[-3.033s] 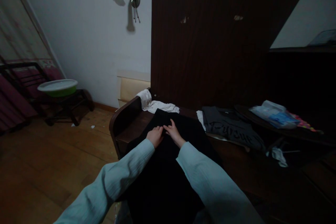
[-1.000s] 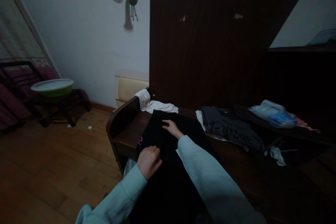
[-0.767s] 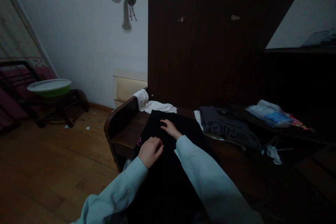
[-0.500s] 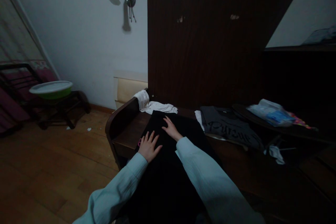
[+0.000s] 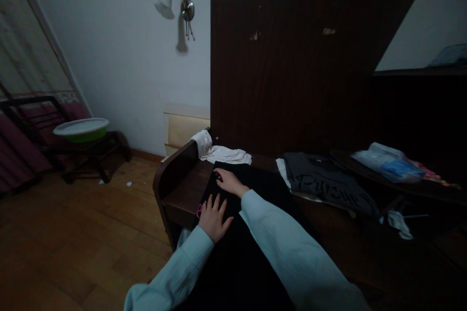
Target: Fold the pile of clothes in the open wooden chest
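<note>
A black cloth, likely a garment (image 5: pixel 262 182), lies spread over the dark wooden bench (image 5: pixel 188 184) and runs down toward me. My left hand (image 5: pixel 215 217) rests flat on it, fingers spread. Farther up the cloth, my right hand (image 5: pixel 229 181) reaches to its left edge with fingers bent and a small gap between fingertips and thumb. Beside my left fingers, at the cloth's edge, shows a small pink looped thing (image 5: pixel 199 210), partly hidden. Behind the cloth lies a crumpled white cloth (image 5: pixel 228 154), partly over the bench's arm.
Right of the black cloth lies a dark grey printed shirt (image 5: pixel 324 180). Beyond it are a clear plastic bag (image 5: pixel 392 163) and a small white cloth (image 5: pixel 400 225). A green basin with a whitish lid (image 5: pixel 82 131) sits on a chair at left. A lamp (image 5: pixel 166 2) hangs on the wall.
My right hand has moved left across the black cloth to its edge, its fingers now more bent. My left hand stays flat on the cloth. The whole view has shifted slightly.
</note>
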`<move>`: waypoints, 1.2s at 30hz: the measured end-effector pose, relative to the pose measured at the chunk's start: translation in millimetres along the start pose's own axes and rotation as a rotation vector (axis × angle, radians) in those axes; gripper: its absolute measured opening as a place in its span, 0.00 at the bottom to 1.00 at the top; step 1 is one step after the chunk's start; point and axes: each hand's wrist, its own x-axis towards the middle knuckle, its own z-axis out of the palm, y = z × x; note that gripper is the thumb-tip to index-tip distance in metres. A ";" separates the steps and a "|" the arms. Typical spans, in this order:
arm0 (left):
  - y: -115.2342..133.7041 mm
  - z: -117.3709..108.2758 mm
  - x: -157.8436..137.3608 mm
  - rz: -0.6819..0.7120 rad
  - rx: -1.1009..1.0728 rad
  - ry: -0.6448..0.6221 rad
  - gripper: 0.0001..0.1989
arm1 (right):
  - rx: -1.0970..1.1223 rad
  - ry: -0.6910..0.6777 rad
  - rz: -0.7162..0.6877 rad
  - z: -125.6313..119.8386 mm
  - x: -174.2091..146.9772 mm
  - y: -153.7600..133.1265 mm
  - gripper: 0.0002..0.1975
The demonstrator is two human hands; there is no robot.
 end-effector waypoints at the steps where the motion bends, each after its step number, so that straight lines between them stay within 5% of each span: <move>1: 1.9 -0.8 -2.1 -0.002 -0.003 -0.003 0.27 | -0.017 -0.046 -0.018 4.0 1.8 -2.3 0.22; 12: 2.3 -7.9 -2.5 -0.002 -0.013 -0.062 0.28 | -0.127 -0.079 0.219 19.6 17.2 -3.0 0.22; 18: -7.7 -27.7 14.2 0.027 -0.007 -0.139 0.27 | -0.096 0.004 0.179 -39.6 -1.0 16.1 0.21; 20: -5.6 -36.4 22.6 0.031 0.016 -0.188 0.26 | -0.277 0.074 0.244 -71.5 -19.6 30.8 0.22; 25: 25.8 -37.0 41.7 0.161 0.035 -0.105 0.18 | -0.681 -0.108 0.446 -126.5 -71.1 63.5 0.16; 30: 61.2 -8.9 54.8 0.493 -0.131 -0.284 0.22 | -0.755 -0.178 0.530 -128.5 -96.4 76.0 0.18; 36: 62.8 1.7 67.6 0.524 -0.201 -0.221 0.18 | -0.719 -0.223 0.578 -123.3 -89.2 69.7 0.24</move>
